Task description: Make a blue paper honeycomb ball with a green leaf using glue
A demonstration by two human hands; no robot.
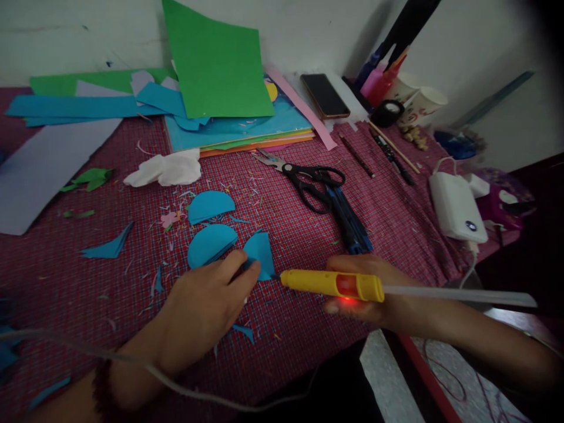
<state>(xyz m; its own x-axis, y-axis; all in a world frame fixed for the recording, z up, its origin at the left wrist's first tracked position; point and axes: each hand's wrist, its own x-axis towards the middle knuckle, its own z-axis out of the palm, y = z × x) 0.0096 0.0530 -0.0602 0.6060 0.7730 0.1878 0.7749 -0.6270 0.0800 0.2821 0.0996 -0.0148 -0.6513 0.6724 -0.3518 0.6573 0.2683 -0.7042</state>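
Note:
My right hand (pixel 365 282) is wrapped round a yellow hot glue gun (pixel 315 283), whose red part glows; a long glue stick (pixel 458 292) sticks out of its back end. The gun's dark nozzle meets the lower right corner of a folded blue paper piece (pixel 261 252). Holding that piece by its left side, my left hand (pixel 220 288) has thumb and fingers closed on it. Two half-round blue paper pieces, an upper one (pixel 211 205) and a lower one (pixel 211 244), lie just beyond my left hand. Black-handled scissors (pixel 304 173) rest farther back.
A white cable (pixel 145 367) crosses low in front. Paper scraps litter the checked cloth (pixel 145 247). A green sheet (pixel 220 64), coloured paper stack (pixel 242 138), phone (pixel 326 95), blue-black tool (pixel 348 220), pens, paper cups (pixel 425 104) and a white power bank (pixel 458 205) stand or lie around.

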